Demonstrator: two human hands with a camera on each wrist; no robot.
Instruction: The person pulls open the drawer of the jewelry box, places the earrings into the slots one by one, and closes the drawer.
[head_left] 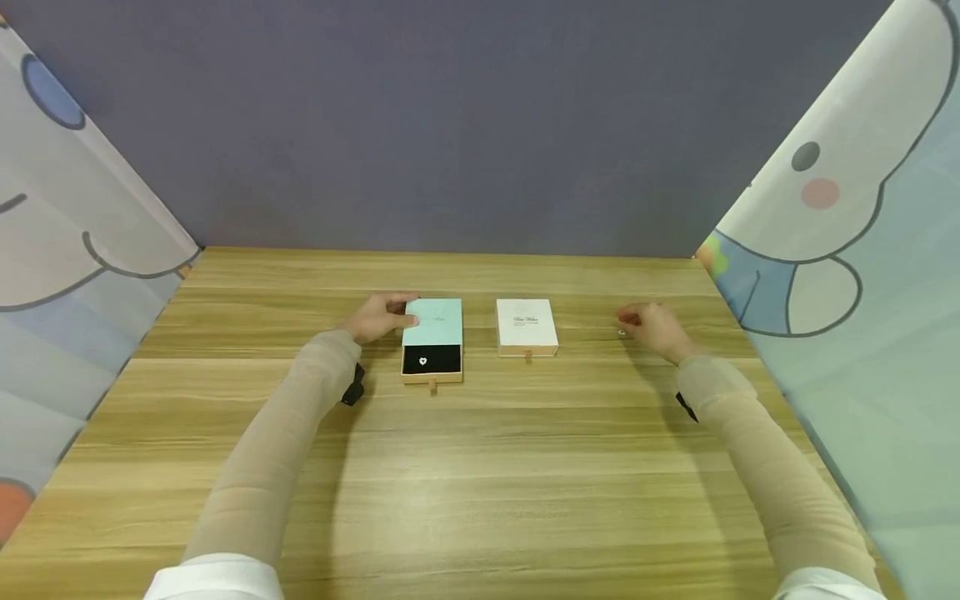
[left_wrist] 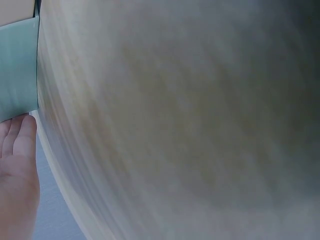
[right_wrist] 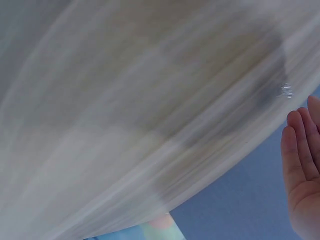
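A pale teal box (head_left: 435,321) lies on the wooden table (head_left: 480,475) with its drawer (head_left: 431,364) pulled out toward me. The drawer's black insert carries a small silver jewel (head_left: 423,361). My left hand (head_left: 381,317) rests against the box's left side, and its straight fingers (left_wrist: 20,150) touch the teal edge (left_wrist: 17,70). A closed white box (head_left: 527,326) sits just right of it. My right hand (head_left: 652,325) hovers farther right, empty and with relaxed fingers (right_wrist: 300,150). Beside its fingertips, a tiny shiny piece (head_left: 622,332) lies on the table (right_wrist: 285,90).
Cartoon-printed fabric panels (head_left: 847,233) close in the table on the left and right, and a grey-purple wall (head_left: 465,125) stands behind. Bare wood stretches between my forearms toward the near edge. Both wrist views are heavily blurred.
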